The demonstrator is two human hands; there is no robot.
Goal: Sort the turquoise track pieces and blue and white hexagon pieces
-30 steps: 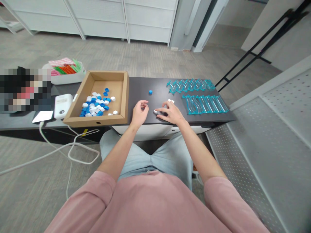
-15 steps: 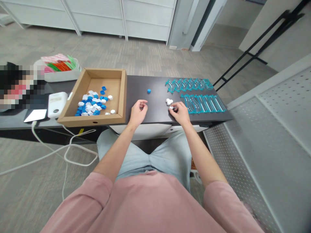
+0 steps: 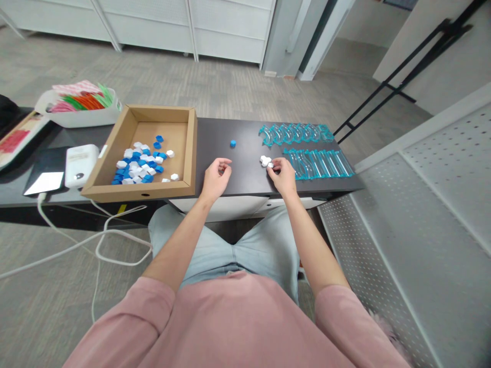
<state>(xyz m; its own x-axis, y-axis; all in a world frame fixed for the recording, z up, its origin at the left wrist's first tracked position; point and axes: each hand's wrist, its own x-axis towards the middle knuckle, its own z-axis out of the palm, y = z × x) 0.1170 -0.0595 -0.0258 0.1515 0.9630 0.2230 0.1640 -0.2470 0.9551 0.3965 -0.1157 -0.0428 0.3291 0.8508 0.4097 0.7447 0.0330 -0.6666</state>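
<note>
My right hand (image 3: pixel 284 176) rests on the dark table (image 3: pixel 245 181), fingers curled and pinching a white hexagonal piece (image 3: pixel 270 165) against a small cluster of white pieces (image 3: pixel 264 160). My left hand (image 3: pixel 215 177) sits loosely curled on the table right of the cardboard box (image 3: pixel 190 153); nothing shows in it. A single blue hexagonal piece (image 3: pixel 232 143) lies alone on the table beyond my left hand. The box holds several blue and white hexagonal pieces (image 3: pixel 140 163).
Two rows of clear turquoise track pieces (image 3: pixel 307 148) lie at the table's right end. Left of the box are a white device (image 3: pixel 80 165), a white tub of coloured sticks (image 3: pixel 80 105) and white cables (image 3: pixel 95 240) hanging down. A perforated metal panel (image 3: pixel 422 214) stands on the right.
My right hand moved a white piece from the table's middle rightward and away, up to the white cluster. My left hand stayed put. The view drifted left.
</note>
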